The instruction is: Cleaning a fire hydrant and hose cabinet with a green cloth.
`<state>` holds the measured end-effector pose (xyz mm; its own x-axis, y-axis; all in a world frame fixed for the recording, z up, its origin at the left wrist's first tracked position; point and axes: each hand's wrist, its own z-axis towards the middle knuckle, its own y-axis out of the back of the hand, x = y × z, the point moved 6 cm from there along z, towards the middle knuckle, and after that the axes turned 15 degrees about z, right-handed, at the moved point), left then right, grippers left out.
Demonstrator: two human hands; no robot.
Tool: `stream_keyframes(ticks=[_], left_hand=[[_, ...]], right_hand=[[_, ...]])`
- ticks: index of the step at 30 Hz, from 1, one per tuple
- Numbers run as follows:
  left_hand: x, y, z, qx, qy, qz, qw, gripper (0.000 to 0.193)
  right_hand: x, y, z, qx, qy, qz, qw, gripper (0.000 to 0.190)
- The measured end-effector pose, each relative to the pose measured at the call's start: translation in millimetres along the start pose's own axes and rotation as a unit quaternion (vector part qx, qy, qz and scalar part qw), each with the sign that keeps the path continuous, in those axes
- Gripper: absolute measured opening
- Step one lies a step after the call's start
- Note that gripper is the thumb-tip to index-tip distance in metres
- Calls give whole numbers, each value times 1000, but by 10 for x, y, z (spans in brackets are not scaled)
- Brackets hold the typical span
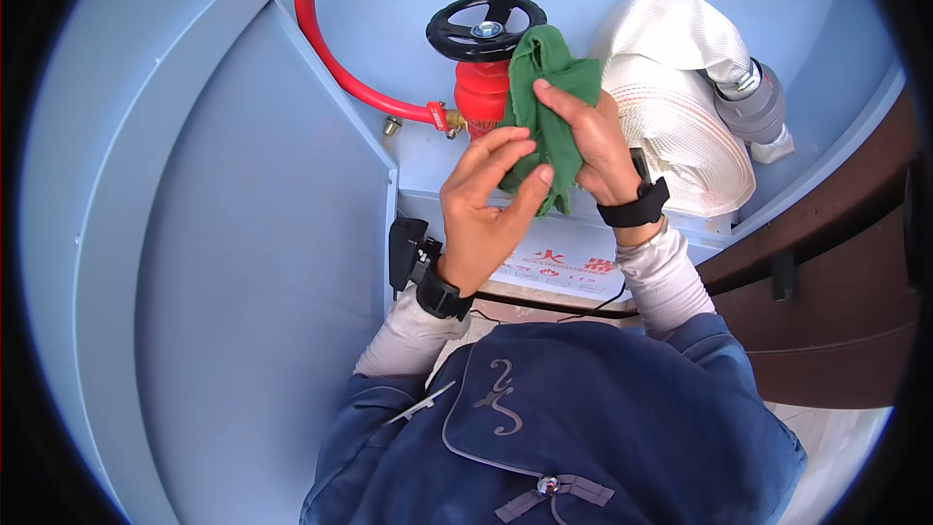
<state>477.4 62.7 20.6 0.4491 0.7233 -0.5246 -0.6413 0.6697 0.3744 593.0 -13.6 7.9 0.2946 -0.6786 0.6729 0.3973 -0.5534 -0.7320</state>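
Note:
My right hand (601, 142) grips a folded green cloth (545, 109), with the thumb pressed on top of it. My left hand (485, 197) is just left of the cloth, fingers spread and curved; whether its fingertips touch the fabric I cannot tell. Behind the cloth stands a red fire hydrant valve (481, 91), its right side hidden. A black handwheel (486, 28) tops the valve, and the cloth's upper end overlaps the wheel's right rim. From the brass fitting (456, 119) with a red lever (437, 117) on the valve's left, a red hose (342, 80) curves upward.
A rolled white fire hose (678, 124) with a grey coupling (754, 102) lies on the right inside the pale blue metal cabinet (393, 7). The cabinet door (270, 182) stands open at left. Below my hands is a white panel with red writing (561, 270). Brown panelling (824, 306) borders the right.

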Motion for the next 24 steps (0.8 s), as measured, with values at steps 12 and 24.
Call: stream_keyframes(ticks=[12, 24], left_hand=[[309, -127, 258, -32, 12, 169, 985, 29], [411, -382, 510, 139, 27, 339, 930, 38]], right_hand=[[132, -191, 207, -55, -59, -239, 968, 25], [351, -116, 625, -15, -179, -294, 939, 31]])
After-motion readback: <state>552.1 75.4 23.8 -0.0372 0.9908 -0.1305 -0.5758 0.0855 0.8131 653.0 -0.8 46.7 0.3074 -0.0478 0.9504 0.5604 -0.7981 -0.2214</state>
